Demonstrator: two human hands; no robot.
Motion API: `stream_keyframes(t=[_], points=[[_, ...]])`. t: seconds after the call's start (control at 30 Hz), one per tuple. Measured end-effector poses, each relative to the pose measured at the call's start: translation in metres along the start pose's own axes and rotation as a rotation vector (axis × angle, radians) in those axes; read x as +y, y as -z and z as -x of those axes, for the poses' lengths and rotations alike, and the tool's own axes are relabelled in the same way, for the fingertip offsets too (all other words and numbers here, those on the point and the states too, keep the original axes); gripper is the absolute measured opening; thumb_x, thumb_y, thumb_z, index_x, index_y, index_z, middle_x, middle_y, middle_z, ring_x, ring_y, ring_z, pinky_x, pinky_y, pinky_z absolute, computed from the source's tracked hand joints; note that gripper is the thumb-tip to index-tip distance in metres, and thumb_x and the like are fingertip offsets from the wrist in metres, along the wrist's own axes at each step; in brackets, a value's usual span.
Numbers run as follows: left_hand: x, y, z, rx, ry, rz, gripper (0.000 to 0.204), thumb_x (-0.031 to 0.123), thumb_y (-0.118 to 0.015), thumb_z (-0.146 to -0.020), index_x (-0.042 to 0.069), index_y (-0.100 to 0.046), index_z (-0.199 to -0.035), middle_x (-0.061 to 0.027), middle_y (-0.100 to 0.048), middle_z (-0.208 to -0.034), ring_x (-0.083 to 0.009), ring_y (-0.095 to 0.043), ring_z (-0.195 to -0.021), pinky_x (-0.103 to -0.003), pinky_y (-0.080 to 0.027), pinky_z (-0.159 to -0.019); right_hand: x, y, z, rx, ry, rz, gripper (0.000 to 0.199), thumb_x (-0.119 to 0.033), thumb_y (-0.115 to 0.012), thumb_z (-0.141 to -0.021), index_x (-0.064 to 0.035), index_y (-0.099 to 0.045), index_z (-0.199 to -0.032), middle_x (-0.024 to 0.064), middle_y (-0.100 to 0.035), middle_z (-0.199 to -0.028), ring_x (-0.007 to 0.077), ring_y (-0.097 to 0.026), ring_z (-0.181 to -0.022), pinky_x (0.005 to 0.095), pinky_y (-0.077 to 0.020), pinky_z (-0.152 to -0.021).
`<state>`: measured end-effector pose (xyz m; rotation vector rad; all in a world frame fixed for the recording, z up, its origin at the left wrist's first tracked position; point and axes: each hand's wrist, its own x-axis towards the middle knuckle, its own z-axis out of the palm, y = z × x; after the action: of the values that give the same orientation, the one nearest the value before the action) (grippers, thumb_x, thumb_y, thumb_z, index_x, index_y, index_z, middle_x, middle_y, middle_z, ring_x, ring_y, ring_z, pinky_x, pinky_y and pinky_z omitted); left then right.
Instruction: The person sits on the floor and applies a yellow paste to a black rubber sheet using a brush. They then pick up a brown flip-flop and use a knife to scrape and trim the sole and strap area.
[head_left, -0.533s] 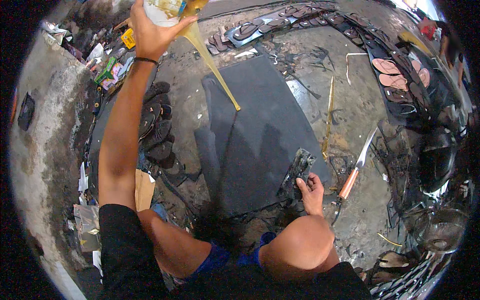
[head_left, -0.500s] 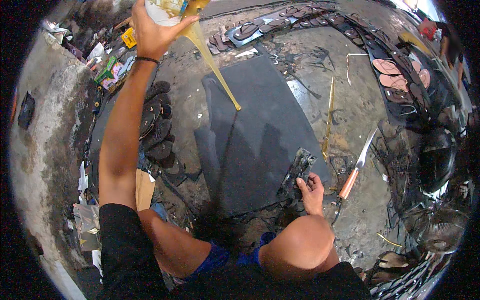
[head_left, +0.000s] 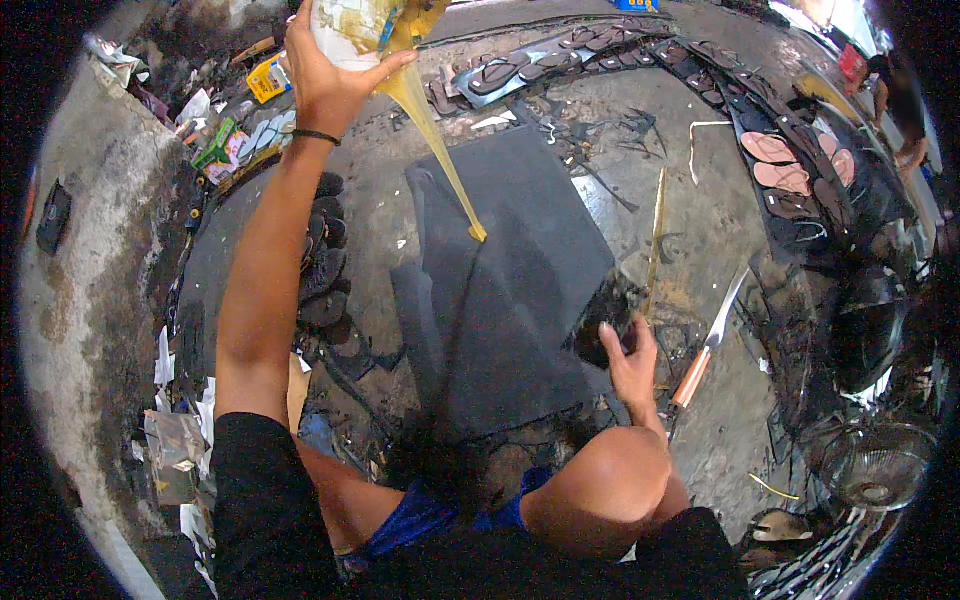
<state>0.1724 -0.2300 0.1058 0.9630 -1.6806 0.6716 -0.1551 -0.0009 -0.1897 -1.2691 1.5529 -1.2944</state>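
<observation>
High at the upper left, my left hand (head_left: 322, 88) grips a white container (head_left: 345, 35) smeared with yellow and tipped over. A thick yellow liquid (head_left: 440, 150) runs from it in a narrowing stream. It lands in a small blob on a dark grey sheet (head_left: 500, 340) lying on the floor before me. My right hand (head_left: 632, 372) is at the sheet's right edge, thumb and fingers around a dark, stained flat piece (head_left: 603, 318). Part of that piece is lost against the shadowed ground, so its exact kind is unclear.
A knife (head_left: 714, 345) with an orange handle lies right of the sheet, near a long yellowish strip (head_left: 657, 240). Dark sandals (head_left: 495, 72) line the back, pink ones (head_left: 780, 178) the right. A wire fan guard (head_left: 875, 465) stands lower right; another person (head_left: 900, 110) is far right.
The blob under the stream has grown a little. My left hand and the container show lower and further right. My right hand has turned the flat piece and moved slightly up.
</observation>
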Motion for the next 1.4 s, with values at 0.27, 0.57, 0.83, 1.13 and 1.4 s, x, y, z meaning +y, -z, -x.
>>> stream_keyframes(t=[0.27,0.57,0.83,1.13,1.4], points=[[-0.005,-0.008,0.000,0.075,-0.051,-0.030,0.112,0.033,-0.096,-0.052,-0.006,-0.034,-0.136,-0.0198,-0.048,-0.127,-0.0297,-0.051,-0.117,-0.041,-0.044,-0.100,-0.122,-0.052,-0.131,0.007,0.478,0.016,0.039,-0.018,-0.067,-0.091,0.0016,-0.055,-0.123,0.0150,-0.066,-0.111,0.0210,-0.063,-0.103,0.0336,-0.0496,-0.087],[0.007,-0.019,0.017,0.173,0.534,0.511,0.093,0.029,-0.091,-0.064,-0.010,-0.037,-0.129,-0.0189,-0.055,-0.120,-0.0261,-0.059,-0.105,-0.035,-0.049,-0.091,-0.220,-0.135,-0.209,0.060,0.893,0.236,0.034,-0.014,-0.060,-0.089,-0.0089,-0.058,-0.123,0.0136,-0.062,-0.109,0.0364,-0.062,-0.097,0.0443,-0.0517,-0.081],[-0.092,-0.027,0.045,0.271,1.045,1.080,0.074,0.039,-0.072,-0.084,-0.003,-0.041,-0.136,-0.0174,-0.052,-0.135,-0.0287,-0.056,-0.118,-0.043,-0.046,-0.102,-0.194,-0.145,-0.181,-0.322,0.794,0.655,0.036,-0.012,-0.060,-0.086,-0.0119,-0.059,-0.122,0.0124,-0.063,-0.110,0.0364,-0.063,-0.096,0.0460,-0.0519,-0.081],[-0.163,0.195,0.080,-0.054,1.208,1.074,0.063,0.048,-0.054,-0.095,0.007,-0.041,-0.141,-0.0133,-0.049,-0.140,-0.0286,-0.052,-0.125,-0.047,-0.045,-0.104,-0.137,-0.165,-0.221,-0.427,0.685,0.809,0.038,-0.014,-0.060,-0.085,-0.0072,-0.056,-0.122,0.0182,-0.065,-0.109,0.0397,-0.061,-0.102,0.0486,-0.0501,-0.085],[-0.068,0.443,0.319,0.593,1.563,0.480,0.058,0.036,-0.053,-0.096,0.013,-0.036,-0.146,-0.0093,-0.040,-0.148,-0.0295,-0.040,-0.135,-0.048,-0.036,-0.110,-0.050,-0.270,-0.253,-0.765,0.576,1.094,0.043,-0.008,-0.062,-0.078,-0.0195,-0.063,-0.119,0.0107,-0.066,-0.110,0.0337,-0.063,-0.103,0.0464,-0.0512,-0.084]])
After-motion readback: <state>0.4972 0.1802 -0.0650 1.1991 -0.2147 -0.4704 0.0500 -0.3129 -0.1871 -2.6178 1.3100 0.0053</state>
